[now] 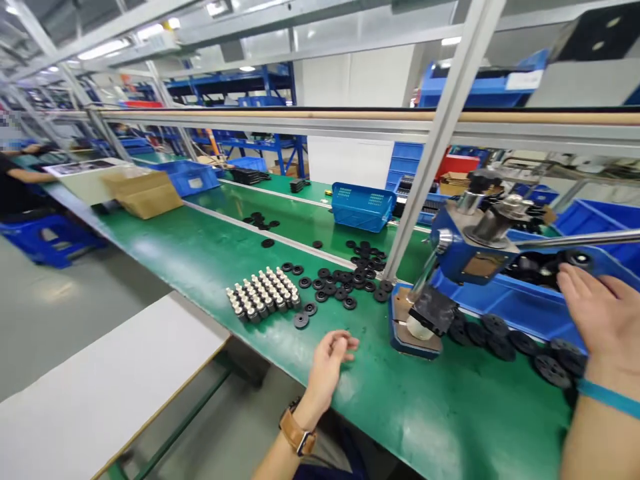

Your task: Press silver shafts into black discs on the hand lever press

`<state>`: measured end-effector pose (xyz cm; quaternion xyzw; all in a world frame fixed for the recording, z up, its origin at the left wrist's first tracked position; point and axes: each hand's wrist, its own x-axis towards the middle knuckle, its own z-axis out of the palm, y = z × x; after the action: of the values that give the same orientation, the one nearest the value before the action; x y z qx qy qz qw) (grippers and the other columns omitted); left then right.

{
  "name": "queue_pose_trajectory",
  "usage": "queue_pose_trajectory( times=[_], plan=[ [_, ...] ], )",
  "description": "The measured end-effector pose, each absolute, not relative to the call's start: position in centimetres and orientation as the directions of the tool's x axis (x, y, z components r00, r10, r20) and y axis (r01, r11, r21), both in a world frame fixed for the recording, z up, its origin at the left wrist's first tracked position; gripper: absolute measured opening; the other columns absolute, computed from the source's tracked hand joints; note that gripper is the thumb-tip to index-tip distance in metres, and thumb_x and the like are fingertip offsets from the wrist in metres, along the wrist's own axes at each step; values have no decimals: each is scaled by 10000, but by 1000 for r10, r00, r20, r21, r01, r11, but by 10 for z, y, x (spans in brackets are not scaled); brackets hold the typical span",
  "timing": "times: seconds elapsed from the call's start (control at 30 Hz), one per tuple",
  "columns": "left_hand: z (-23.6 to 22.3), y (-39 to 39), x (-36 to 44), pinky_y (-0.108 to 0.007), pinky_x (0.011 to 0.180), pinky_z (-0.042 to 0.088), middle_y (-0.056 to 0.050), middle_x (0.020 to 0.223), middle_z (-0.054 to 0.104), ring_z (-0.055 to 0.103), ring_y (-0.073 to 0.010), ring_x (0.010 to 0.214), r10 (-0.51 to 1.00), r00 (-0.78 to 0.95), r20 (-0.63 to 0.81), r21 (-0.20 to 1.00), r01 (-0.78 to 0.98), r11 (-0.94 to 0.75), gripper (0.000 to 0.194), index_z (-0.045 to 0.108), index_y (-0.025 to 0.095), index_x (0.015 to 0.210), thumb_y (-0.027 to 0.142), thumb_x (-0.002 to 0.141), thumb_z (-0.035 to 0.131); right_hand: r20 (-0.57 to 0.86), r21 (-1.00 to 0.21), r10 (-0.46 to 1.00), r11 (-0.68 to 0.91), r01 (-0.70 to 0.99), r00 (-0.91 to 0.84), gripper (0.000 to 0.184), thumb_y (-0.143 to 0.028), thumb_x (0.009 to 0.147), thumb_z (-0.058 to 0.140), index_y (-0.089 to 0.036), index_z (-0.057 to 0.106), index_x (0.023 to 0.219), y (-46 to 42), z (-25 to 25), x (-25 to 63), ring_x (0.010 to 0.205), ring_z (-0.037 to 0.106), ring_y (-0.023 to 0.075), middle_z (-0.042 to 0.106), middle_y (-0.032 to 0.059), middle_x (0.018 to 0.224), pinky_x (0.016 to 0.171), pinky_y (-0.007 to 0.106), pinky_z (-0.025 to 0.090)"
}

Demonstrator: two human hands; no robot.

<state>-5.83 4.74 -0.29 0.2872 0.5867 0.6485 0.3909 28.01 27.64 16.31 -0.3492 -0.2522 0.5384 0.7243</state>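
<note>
My left hand (327, 365) hovers over the green workbench (365, 400) near its front edge, fingers loosely bent and a little apart, with nothing visible in them. At the right, my right hand (597, 310) is open, fingers stretched toward black round parts (537, 267) in a blue bin (520, 310). A blue hand press (457, 243) stands between my hands, its metal lever (585, 238) reaching right above my right hand. Under its ram, a black block (434, 310) sits above a white round piece (419, 328).
Rows of small white-topped black pieces (263, 293) stand left of my left hand. Black discs (345, 283) lie scattered behind it; larger black wheels (500, 343) lie before the bin. A blue basket (363, 208), an aluminium post (435, 140) and a cardboard box (145, 193) stand farther back.
</note>
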Motion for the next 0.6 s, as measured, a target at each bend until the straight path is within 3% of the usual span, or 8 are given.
queue_pose_trajectory(
  times=[0.07,0.17,0.23,0.3,0.37,0.47,0.6],
  plan=[
    [-5,46,-94,-320,747,581,-116,948,789,748,-234,870,663,-732,157,960,270,71,300,684,184,1067,430,945,565,-8,-841,950,162,-516,312,404,-316,978,473,-208,808,779,261,141,281,1222,695,299,745,175,1266,836,469,535],
    [-3,45,-154,-362,843,541,-132,1057,756,709,-260,965,477,-838,264,889,404,217,335,658,174,1189,369,941,545,-19,-900,926,148,-410,376,318,-331,938,533,-279,811,795,223,95,272,1161,718,274,743,165,1266,1001,537,475],
    [0,48,-188,-388,871,503,-125,1032,757,695,-284,972,423,-854,304,832,454,320,340,664,176,1206,338,923,571,-39,-918,919,122,-378,392,202,-396,873,644,-313,807,788,194,64,263,1057,719,311,749,185,1199,961,593,476],
    [0,53,-212,-370,810,479,-106,919,766,699,-290,892,438,-841,318,771,498,397,280,709,184,1124,316,899,606,-74,-914,907,104,-393,414,136,-427,780,741,-303,795,766,165,35,255,836,695,300,761,165,959,866,602,500],
    [-1,59,-226,-340,747,452,-96,843,766,700,-288,837,478,-815,329,715,545,438,205,740,191,998,317,888,622,-130,-908,901,60,-415,415,205,-429,671,818,-251,778,763,138,9,251,683,644,243,709,78,753,745,530,538],
    [-7,64,-233,-320,710,426,-96,812,767,703,-281,812,529,-769,360,649,613,450,203,738,194,916,343,906,601,-193,-901,911,-17,-433,365,325,-449,640,867,-195,768,816,101,-23,250,659,656,213,696,35,702,631,405,561],
    [-21,57,-230,-310,723,436,-94,846,774,708,-262,817,582,-700,414,594,692,411,191,713,199,893,333,916,579,-248,-890,920,-93,-446,304,414,-502,629,915,-181,777,850,62,-62,253,669,711,238,736,58,700,615,390,611]
  ],
)
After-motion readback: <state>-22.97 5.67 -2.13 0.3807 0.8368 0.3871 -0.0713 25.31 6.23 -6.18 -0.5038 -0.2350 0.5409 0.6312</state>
